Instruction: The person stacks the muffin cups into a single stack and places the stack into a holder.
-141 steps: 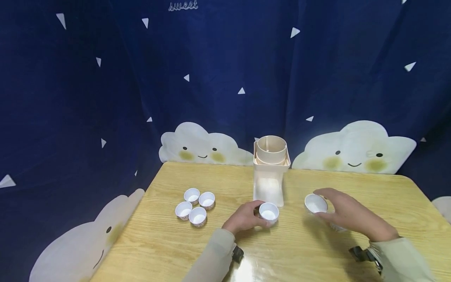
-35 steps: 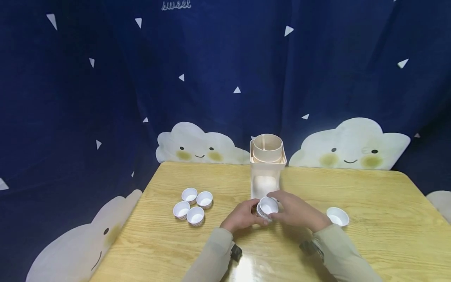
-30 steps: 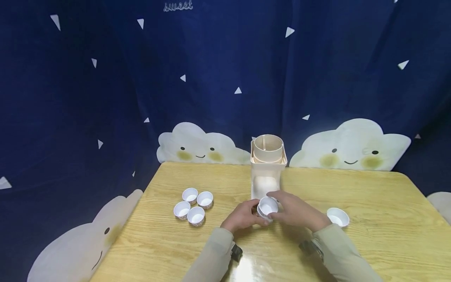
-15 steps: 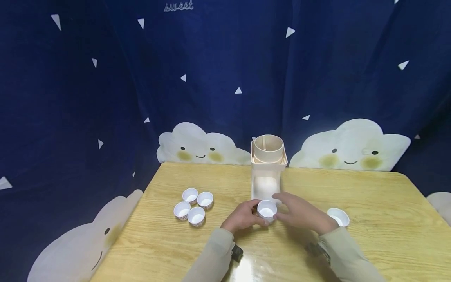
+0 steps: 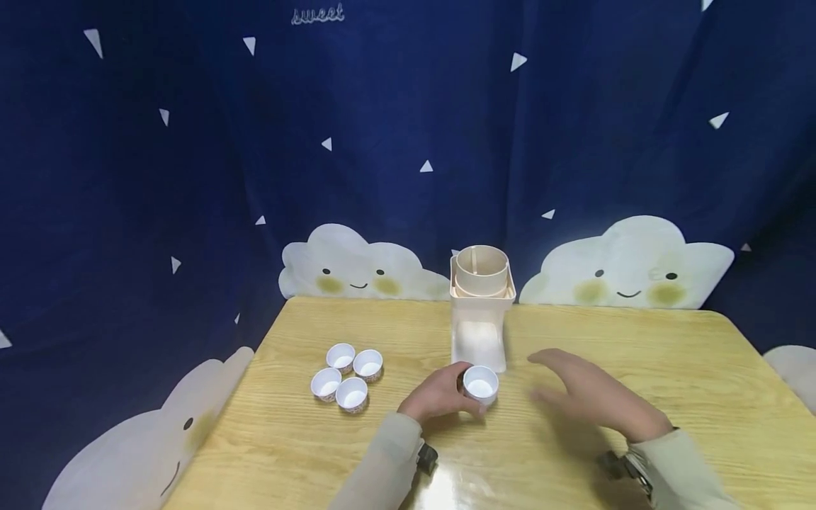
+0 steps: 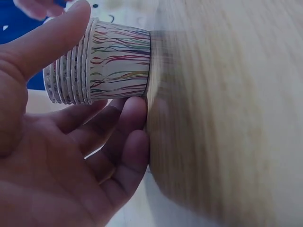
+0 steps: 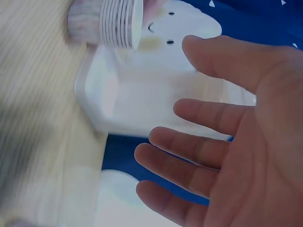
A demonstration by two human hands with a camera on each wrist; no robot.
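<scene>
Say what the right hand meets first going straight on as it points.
Probably the cream holder's base. The cup stack in the left hand sits close to that line, so the right hand could touch it first; depth is unclear.

– What's changed w/ the R hand [image 5: 598,391]?
– Grip's released; it's now drawn back from the cup stack [image 5: 481,388], well apart, to the R.
– & the cup [image 5: 481,381] pinched in it secs ago?
– It's nested in the stack now. The R-side lone cup, visible 0.5 s ago, is blocked from view by that hand.
</scene>
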